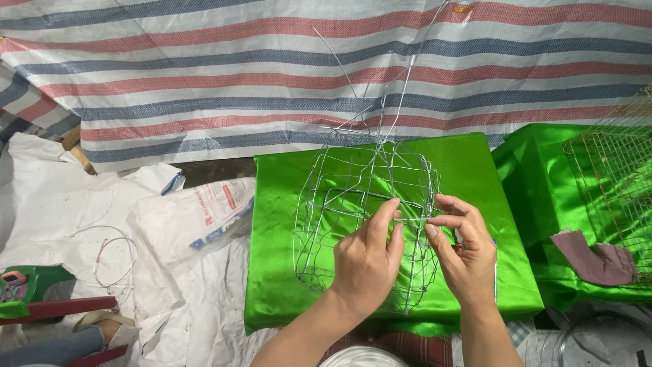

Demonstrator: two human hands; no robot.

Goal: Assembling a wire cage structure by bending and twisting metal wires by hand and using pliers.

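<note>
A rounded cage of thin silver wire (339, 204) stands on a box covered in shiny green cloth (285, 272). Loose wire ends rise from its top toward the striped tarp. My left hand (367, 261) reaches in from below, thumb and forefinger pinching a wire on the cage's right side. My right hand (465, 251) faces it, fingertips pinching the same short wire piece (413, 219) from the right. Both hands press against the cage's near wall.
A striped red, blue and white tarp (272, 75) hangs behind. A second green-covered box (536, 177) at right carries a rusty wire mesh (611, 183) and a brownish rag (594, 258). White sacks (197, 217) and loose wire loops (112, 261) lie at left, beside a green tool (34, 282).
</note>
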